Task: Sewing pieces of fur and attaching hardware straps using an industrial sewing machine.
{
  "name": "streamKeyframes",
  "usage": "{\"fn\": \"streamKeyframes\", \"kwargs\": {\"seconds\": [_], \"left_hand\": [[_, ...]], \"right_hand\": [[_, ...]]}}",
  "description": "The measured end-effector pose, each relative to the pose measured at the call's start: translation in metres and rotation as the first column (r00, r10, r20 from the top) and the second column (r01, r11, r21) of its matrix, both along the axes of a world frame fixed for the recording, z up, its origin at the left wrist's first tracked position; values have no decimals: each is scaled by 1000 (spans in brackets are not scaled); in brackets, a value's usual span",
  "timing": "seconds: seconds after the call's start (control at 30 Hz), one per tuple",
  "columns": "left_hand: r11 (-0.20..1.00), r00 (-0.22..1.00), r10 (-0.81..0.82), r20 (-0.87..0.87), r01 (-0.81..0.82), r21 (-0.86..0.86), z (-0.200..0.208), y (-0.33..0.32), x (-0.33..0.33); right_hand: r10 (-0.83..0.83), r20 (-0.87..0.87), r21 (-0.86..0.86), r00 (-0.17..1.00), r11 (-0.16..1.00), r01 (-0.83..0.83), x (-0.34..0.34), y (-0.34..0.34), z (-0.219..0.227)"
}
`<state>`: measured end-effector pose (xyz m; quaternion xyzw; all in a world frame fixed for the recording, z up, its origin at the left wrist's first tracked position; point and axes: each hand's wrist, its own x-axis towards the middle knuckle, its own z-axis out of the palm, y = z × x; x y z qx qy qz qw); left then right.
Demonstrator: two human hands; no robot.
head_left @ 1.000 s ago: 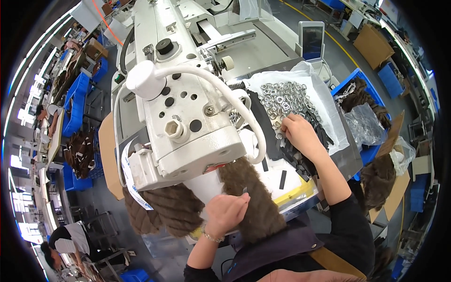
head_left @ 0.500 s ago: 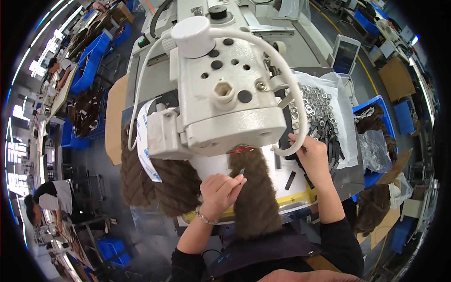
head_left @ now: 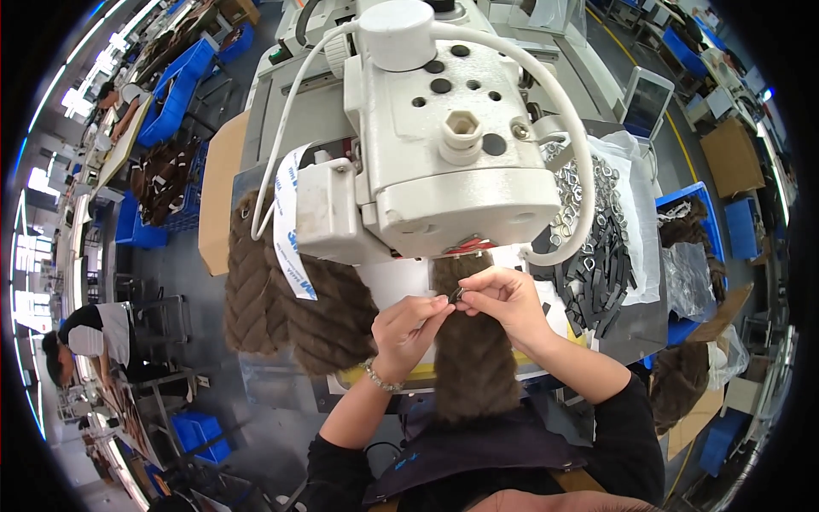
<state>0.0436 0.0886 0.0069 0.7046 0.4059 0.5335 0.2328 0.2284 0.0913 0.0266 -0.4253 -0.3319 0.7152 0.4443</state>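
My left hand (head_left: pixel 408 334) and my right hand (head_left: pixel 505 305) meet fingertip to fingertip, each closed in a pinch. Between them is a small dark strip (head_left: pixel 455 295) with a metallic glint; a small ring may be with it, but the fingers hide most of it. Just beneath hangs a brown fur piece (head_left: pixel 478 371), running from under the white sewing machine head (head_left: pixel 465 200) toward my lap. Right of the machine lie a heap of small metal rings (head_left: pixel 602 189) and a pile of short black strips (head_left: pixel 597 286).
More brown fur pieces (head_left: pixel 328 328) hang over the table's left side. A white cable (head_left: pixel 570 94) arcs around the machine head's right side. At the right stands a blue crate (head_left: pixel 701 200) with fur and plastic wrap. A person (head_left: pixel 98 341) bends over at the far left.
My right hand has come left from the rings and strips to meet my left hand, which has moved slightly. The small piece is now between both hands' fingertips. The view has shifted a little.
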Motion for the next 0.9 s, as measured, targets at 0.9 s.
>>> {"fn": "streamKeyframes", "kwargs": {"seconds": [0.9], "left_hand": [[921, 962, -34, -270, 135, 366, 5, 5, -4]], "right_hand": [[-168, 249, 218, 954, 969, 114, -12, -12, -6]]}}
